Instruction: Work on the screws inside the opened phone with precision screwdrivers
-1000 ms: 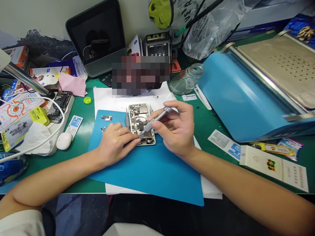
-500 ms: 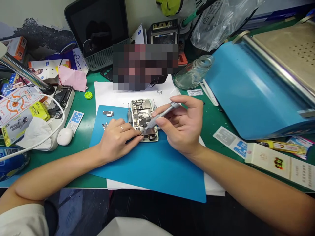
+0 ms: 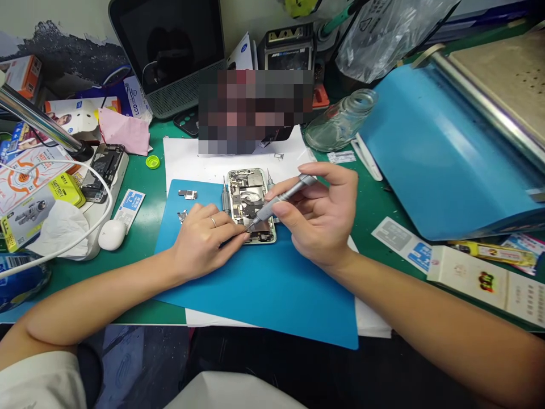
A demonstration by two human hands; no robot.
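Note:
An opened smartphone (image 3: 266, 234) with bare inner parts lies on a blue mat (image 3: 272, 289). My right hand (image 3: 326, 218) holds a grey precision screwdriver (image 3: 268, 211), slanting down to the left, its tip at the phone's lower left edge. My left hand (image 3: 208, 238), a ring on one finger, is closed at that same edge, thumb and forefinger beside the screwdriver tip. Exactly what the fingertips press on is partly hidden. Two more screwdrivers flank the phone, a left one (image 3: 225, 197) and a right one (image 3: 269, 179). Small metal phone parts (image 3: 187, 194) lie to the left on the mat.
A glass jar (image 3: 340, 122) leans behind, near white tweezers (image 3: 367, 159). Right of them stands a large blue sheet (image 3: 409, 153) by a metal-topped unit. At left are another opened phone (image 3: 102, 170), a white earbud case (image 3: 112, 234), boxes and a white cable (image 3: 100, 224).
The camera view has shifted slightly. Both hands, the screwdriver and the phone keep nearly the same positions relative to each other.

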